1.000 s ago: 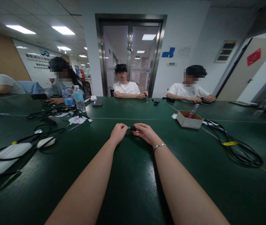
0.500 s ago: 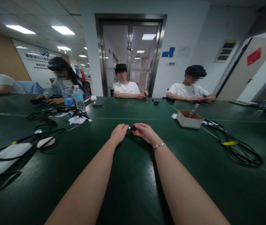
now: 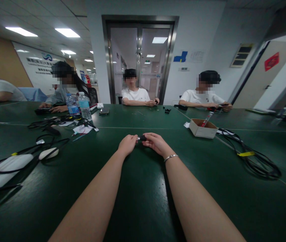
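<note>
Both my hands meet over the middle of the green table (image 3: 143, 174), holding one small object between them. It is a short black piece with a silver metal end (image 3: 141, 138), too small for me to tell its kind. My left hand (image 3: 128, 144) is closed, with thumb and fingers pinching the silver end. My right hand (image 3: 155, 143), with a silver bracelet (image 3: 170, 157) at its wrist, is closed on the black end. The fingertips hide parts of the piece at both sides.
A small cardboard box (image 3: 202, 131) with a red-and-clear tool stands right of my hands, beside a coiled black cable (image 3: 261, 164). Water bottles (image 3: 84, 107), tangled cables (image 3: 57, 121) and a white mouse (image 3: 48, 153) lie left. Several people sit across the table.
My hands stay in almost the same place, with the small piece still between them. The view has shifted very slightly. Across the table at the right, a person's hands have moved a little.
</note>
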A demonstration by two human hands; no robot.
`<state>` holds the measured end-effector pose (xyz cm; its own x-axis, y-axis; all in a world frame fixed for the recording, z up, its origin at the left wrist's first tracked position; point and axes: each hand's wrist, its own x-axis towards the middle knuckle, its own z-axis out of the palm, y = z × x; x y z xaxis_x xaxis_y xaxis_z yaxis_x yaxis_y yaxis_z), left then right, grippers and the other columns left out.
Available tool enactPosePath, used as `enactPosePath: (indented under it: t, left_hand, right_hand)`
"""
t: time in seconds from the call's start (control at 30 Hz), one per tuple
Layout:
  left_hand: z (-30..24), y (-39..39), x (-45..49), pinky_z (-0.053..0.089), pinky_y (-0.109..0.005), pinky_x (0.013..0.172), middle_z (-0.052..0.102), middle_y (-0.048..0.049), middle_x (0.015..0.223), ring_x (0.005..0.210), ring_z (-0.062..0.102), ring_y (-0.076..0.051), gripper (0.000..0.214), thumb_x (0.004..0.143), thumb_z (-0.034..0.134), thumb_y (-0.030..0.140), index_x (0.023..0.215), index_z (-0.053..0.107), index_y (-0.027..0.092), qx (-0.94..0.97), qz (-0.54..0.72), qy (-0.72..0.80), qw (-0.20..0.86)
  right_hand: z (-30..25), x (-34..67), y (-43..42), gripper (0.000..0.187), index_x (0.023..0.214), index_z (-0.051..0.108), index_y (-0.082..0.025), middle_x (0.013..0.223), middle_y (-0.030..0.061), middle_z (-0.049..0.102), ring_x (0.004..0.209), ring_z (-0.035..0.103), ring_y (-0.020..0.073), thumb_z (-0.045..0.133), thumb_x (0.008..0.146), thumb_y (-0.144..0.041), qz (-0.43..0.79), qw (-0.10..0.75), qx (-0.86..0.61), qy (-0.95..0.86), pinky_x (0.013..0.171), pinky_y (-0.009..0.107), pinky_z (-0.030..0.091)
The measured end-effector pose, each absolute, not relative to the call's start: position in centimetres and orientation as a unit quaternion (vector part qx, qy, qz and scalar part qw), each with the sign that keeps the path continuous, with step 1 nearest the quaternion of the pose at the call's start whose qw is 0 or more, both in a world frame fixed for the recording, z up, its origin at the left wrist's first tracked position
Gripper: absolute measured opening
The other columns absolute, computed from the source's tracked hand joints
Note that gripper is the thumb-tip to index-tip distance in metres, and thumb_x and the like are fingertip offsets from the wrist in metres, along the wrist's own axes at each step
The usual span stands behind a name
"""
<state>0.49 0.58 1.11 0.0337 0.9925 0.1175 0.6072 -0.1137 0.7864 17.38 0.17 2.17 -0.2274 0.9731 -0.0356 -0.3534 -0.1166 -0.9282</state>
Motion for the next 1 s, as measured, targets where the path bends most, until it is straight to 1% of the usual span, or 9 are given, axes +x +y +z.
enactPosePath:
  t: [0.13, 0.27, 0.33, 0.43, 0.6, 0.73, 0.8, 0.9, 1.0]
  left_hand:
    - [0.90, 0.73, 0.42, 0.039, -0.028, 0.065, 0.065, -0.0048, 0.080, 0.074, 0.058, -0.019, 0.038, 0.083, 0.038, 0.047, 0.076, 0.062, 0.019, 0.671, 0.360, 0.585, 0.279]
    - [0.96, 0.75, 0.33, 0.040, -0.029, 0.069, 0.064, -0.0049, 0.074, 0.071, 0.058, -0.020, 0.049, 0.084, 0.031, 0.053, 0.069, 0.062, 0.018, 0.669, 0.354, 0.583, 0.296]
    - [1.02, 0.76, 0.29, 0.040, -0.029, 0.069, 0.064, -0.0048, 0.074, 0.071, 0.058, -0.019, 0.048, 0.084, 0.032, 0.052, 0.065, 0.061, 0.018, 0.679, 0.341, 0.583, 0.287]
    - [1.00, 0.82, 0.25, 0.040, -0.027, 0.068, 0.064, -0.0041, 0.080, 0.074, 0.057, -0.019, 0.038, 0.081, 0.038, 0.046, 0.069, 0.061, 0.019, 0.690, 0.341, 0.570, 0.288]
    - [0.87, 0.92, 0.26, 0.041, -0.028, 0.071, 0.065, -0.0050, 0.081, 0.074, 0.058, -0.019, 0.046, 0.084, 0.032, 0.051, 0.071, 0.061, 0.018, 0.674, 0.355, 0.572, 0.303]
    - [0.94, 0.86, 0.26, 0.041, -0.027, 0.068, 0.066, -0.0038, 0.083, 0.075, 0.059, -0.018, 0.036, 0.082, 0.038, 0.045, 0.073, 0.061, 0.019, 0.685, 0.348, 0.567, 0.297]
    - [0.96, 0.83, 0.26, 0.041, -0.027, 0.067, 0.066, -0.0041, 0.085, 0.075, 0.059, -0.018, 0.039, 0.082, 0.037, 0.047, 0.076, 0.062, 0.019, 0.677, 0.354, 0.565, 0.312]
    - [0.89, 0.89, 0.29, 0.042, -0.027, 0.068, 0.066, -0.0054, 0.080, 0.073, 0.059, -0.019, 0.047, 0.084, 0.032, 0.051, 0.074, 0.063, 0.017, 0.671, 0.354, 0.568, 0.318]
    - [0.77, 1.00, 0.28, 0.041, -0.027, 0.069, 0.065, -0.0049, 0.076, 0.073, 0.059, -0.019, 0.043, 0.083, 0.035, 0.048, 0.074, 0.063, 0.017, 0.679, 0.346, 0.572, 0.302]
  right_hand:
    - [2.27, 17.34, 0.11, 0.007, 0.087, 0.061, -0.010, 0.076, 0.0092, 0.066, 0.059, 0.065, 0.0145, 0.056, 0.086, -0.005, 0.653, 0.507, -0.365, -0.428, 0.058, 0.023, 0.058]
    - [2.39, 17.31, 0.01, 0.007, 0.087, 0.061, -0.010, 0.075, 0.0086, 0.066, 0.059, 0.066, 0.0148, 0.056, 0.086, -0.005, 0.652, 0.509, -0.369, -0.424, 0.057, 0.023, 0.058]
    - [2.44, 17.31, -0.06, 0.006, 0.087, 0.061, -0.010, 0.075, 0.0085, 0.066, 0.059, 0.066, 0.0143, 0.056, 0.086, -0.005, 0.653, 0.507, -0.366, -0.427, 0.057, 0.022, 0.058]
    - [2.45, 17.35, -0.08, 0.007, 0.088, 0.061, -0.009, 0.076, 0.0088, 0.066, 0.058, 0.065, 0.0139, 0.056, 0.086, -0.005, 0.653, 0.505, -0.366, -0.429, 0.057, 0.022, 0.058]
    - [2.35, 17.44, 0.05, 0.006, 0.088, 0.061, -0.010, 0.074, 0.0075, 0.066, 0.060, 0.066, 0.0143, 0.056, 0.087, -0.006, 0.653, 0.504, -0.367, -0.429, 0.057, 0.022, 0.058]
    - [2.27, 17.44, 0.11, 0.006, 0.087, 0.062, -0.010, 0.076, 0.0090, 0.066, 0.060, 0.066, 0.0145, 0.057, 0.087, -0.006, 0.655, 0.505, -0.362, -0.431, 0.058, 0.022, 0.059]
    - [2.26, 17.42, 0.13, 0.005, 0.087, 0.062, -0.010, 0.076, 0.0091, 0.066, 0.061, 0.066, 0.0151, 0.059, 0.086, -0.006, 0.654, 0.507, -0.363, -0.429, 0.058, 0.023, 0.059]
    - [2.25, 17.41, 0.15, 0.004, 0.086, 0.062, -0.010, 0.075, 0.0081, 0.066, 0.060, 0.066, 0.0147, 0.060, 0.086, -0.007, 0.653, 0.507, -0.363, -0.429, 0.058, 0.023, 0.058]
    - [2.26, 17.41, 0.13, 0.005, 0.087, 0.062, -0.010, 0.075, 0.0084, 0.066, 0.060, 0.065, 0.0140, 0.058, 0.086, -0.006, 0.654, 0.505, -0.362, -0.431, 0.058, 0.022, 0.058]
